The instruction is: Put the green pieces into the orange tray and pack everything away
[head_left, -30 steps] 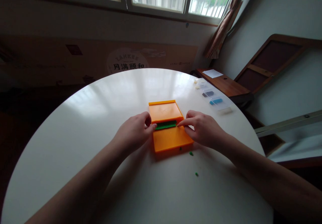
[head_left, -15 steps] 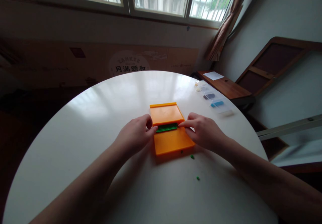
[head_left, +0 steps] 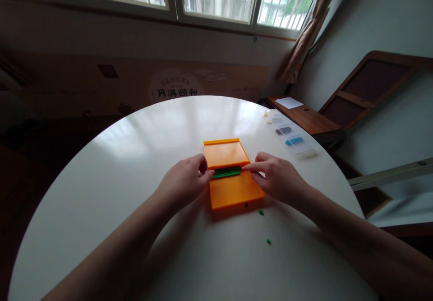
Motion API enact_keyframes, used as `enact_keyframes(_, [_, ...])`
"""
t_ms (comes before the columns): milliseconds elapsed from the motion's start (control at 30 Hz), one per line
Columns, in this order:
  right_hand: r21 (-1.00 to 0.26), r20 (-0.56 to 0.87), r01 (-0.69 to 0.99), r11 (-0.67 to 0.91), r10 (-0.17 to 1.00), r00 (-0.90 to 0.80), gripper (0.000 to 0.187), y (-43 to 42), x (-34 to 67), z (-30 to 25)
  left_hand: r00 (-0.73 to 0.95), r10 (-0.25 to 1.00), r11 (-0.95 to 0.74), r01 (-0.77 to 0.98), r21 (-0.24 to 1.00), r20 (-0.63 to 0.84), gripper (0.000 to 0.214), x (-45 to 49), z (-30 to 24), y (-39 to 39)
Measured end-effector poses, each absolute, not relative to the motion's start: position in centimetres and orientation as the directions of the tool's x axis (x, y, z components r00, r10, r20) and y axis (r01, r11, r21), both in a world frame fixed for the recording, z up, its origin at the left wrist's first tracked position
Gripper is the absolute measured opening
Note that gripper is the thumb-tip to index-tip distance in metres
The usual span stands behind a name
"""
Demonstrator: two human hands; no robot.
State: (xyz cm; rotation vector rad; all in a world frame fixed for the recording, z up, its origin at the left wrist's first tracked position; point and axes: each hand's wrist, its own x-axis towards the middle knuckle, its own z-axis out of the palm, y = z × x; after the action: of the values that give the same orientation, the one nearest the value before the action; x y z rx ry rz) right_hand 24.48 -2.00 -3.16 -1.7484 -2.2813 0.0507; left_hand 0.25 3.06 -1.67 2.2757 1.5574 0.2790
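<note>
On the white tabletop (head_left: 135, 156), my left hand (head_left: 184, 183) and right hand (head_left: 279, 179), fingers curled, each pinch one end of the green studded strip (head_left: 226, 173) between the orange trays (head_left: 235, 192). It looks light, thin and stiff, so I judge the ends the best hold.

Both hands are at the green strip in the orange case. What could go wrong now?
The green strip, touched only at its ends by the left hand and right hand, may bow or pop out of the orange case. The right wrist is close to loose green bits on the table and could sweep them off.
</note>
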Motion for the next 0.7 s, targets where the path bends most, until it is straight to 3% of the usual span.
enact_keyframes(300, [-0.196,0.151,0.94,0.28,0.955,-0.254,0.029,-1.9,24.4,-3.2,0.368,0.929,-0.321,0.857,0.403,-0.043,0.021,0.4,-1.6,3.0])
enact_keyframes(500, [-0.235,0.237,0.924,0.302,0.94,-0.247,0.029,-2.0,24.5,-2.9,0.363,0.93,-0.309,0.853,0.421,-0.053,0.022,0.3,-1.6,3.1])
enact_keyframes(600, [-0.279,0.292,0.88,0.385,0.907,-0.304,0.029,-2.3,25.0,-2.2,0.358,0.932,-0.301,0.853,0.426,-0.057,0.022,0.3,-1.6,3.0])
enact_keyframes(700, [-0.313,0.257,0.774,0.551,0.834,-0.489,0.025,-2.9,25.8,-1.1,0.355,0.933,-0.301,0.857,0.418,-0.056,0.021,0.3,-1.6,3.0])
